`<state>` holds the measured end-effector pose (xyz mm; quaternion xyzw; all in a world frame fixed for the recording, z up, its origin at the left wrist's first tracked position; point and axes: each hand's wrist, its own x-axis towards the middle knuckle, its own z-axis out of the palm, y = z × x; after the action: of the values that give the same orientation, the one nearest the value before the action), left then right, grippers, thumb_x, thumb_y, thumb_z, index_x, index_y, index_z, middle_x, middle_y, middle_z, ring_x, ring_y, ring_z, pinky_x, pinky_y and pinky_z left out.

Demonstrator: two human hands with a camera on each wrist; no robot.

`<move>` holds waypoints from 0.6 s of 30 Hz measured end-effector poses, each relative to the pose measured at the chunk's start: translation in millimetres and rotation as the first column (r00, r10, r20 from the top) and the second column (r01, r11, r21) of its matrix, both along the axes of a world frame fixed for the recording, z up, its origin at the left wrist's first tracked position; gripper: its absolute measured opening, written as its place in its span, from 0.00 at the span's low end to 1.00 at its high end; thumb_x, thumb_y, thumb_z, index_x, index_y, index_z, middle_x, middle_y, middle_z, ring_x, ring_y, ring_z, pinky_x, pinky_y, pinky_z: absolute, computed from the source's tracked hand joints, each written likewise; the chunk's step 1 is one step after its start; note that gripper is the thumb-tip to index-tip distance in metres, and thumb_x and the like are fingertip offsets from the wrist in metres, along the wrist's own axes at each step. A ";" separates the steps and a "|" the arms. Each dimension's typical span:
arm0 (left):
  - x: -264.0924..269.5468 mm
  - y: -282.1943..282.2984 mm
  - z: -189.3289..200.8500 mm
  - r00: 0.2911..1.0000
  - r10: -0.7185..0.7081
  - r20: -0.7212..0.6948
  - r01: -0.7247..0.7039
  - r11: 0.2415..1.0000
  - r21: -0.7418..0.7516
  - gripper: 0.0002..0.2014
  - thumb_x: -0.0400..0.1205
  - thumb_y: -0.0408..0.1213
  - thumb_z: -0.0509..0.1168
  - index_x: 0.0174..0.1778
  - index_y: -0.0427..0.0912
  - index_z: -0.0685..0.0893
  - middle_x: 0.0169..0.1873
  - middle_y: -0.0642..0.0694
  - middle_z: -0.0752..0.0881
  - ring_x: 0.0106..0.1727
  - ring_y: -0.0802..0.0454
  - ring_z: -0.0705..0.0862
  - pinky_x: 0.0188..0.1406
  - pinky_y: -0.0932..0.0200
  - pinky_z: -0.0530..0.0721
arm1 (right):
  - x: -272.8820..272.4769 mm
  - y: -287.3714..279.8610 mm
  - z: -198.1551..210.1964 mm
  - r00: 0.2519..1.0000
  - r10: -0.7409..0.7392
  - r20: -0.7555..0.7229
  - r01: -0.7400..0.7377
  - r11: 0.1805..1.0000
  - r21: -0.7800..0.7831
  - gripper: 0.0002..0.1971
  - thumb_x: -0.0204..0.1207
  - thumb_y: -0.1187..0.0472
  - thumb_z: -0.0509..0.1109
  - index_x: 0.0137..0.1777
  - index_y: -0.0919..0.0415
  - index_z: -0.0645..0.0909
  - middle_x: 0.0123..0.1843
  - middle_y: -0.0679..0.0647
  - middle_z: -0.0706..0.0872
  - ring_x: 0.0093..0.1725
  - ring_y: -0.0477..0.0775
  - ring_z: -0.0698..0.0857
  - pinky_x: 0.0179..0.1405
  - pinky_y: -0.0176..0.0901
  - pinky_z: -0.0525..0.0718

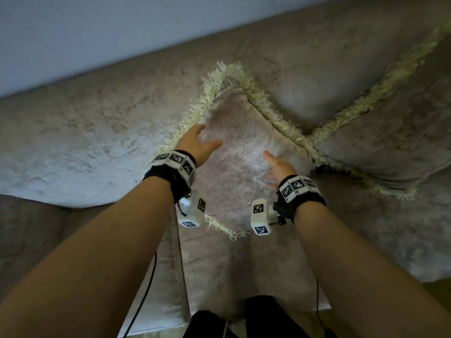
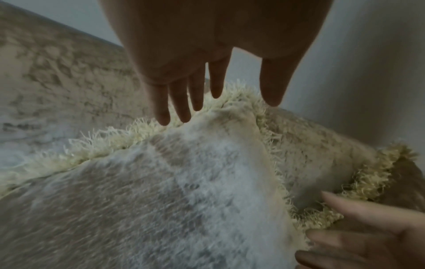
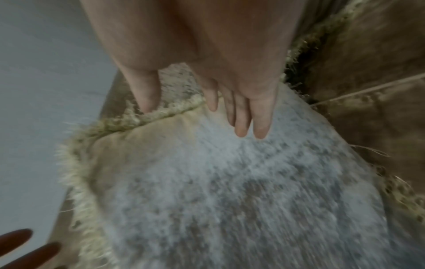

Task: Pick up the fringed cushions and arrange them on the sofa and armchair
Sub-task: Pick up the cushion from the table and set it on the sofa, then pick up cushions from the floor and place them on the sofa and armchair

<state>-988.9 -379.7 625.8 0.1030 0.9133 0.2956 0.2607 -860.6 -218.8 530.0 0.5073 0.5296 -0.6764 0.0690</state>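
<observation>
A pale velvet cushion [image 1: 241, 152] with a cream fringe leans corner-up against the sofa back [image 1: 109, 111]. My left hand [image 1: 199, 142] hovers at its upper left edge with straight, spread fingers [image 2: 181, 102] just over the fringe. My right hand [image 1: 277, 164] is at the cushion's right side, fingers [image 3: 241, 116] straight over the velvet face [image 3: 230, 182]. Neither hand grips anything. A second fringed cushion [image 1: 390, 132] leans against the sofa back to the right, its corner touching the first one.
The sofa seat [image 1: 244, 264] lies below the cushions, with a seam between seat pads at lower left. A pale wall [image 1: 97, 28] rises behind the sofa back. My dark-clothed legs [image 1: 256, 318] are at the seat's front edge.
</observation>
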 end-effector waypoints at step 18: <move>61.6 22.8 232.6 0.943 0.103 -0.315 -0.007 0.956 0.293 0.25 0.84 0.48 0.69 0.76 0.42 0.78 0.67 0.44 0.86 0.53 0.52 0.81 0.53 0.58 0.77 | 27.3 44.7 289.6 0.902 0.254 -0.349 -0.059 0.873 0.484 0.19 0.84 0.55 0.68 0.70 0.62 0.81 0.67 0.57 0.87 0.66 0.57 0.85 0.65 0.51 0.82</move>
<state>-927.3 -356.9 858.4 0.1615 0.8936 0.4112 0.0795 -833.3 -174.1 819.6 0.3136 0.7180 -0.6119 -0.1082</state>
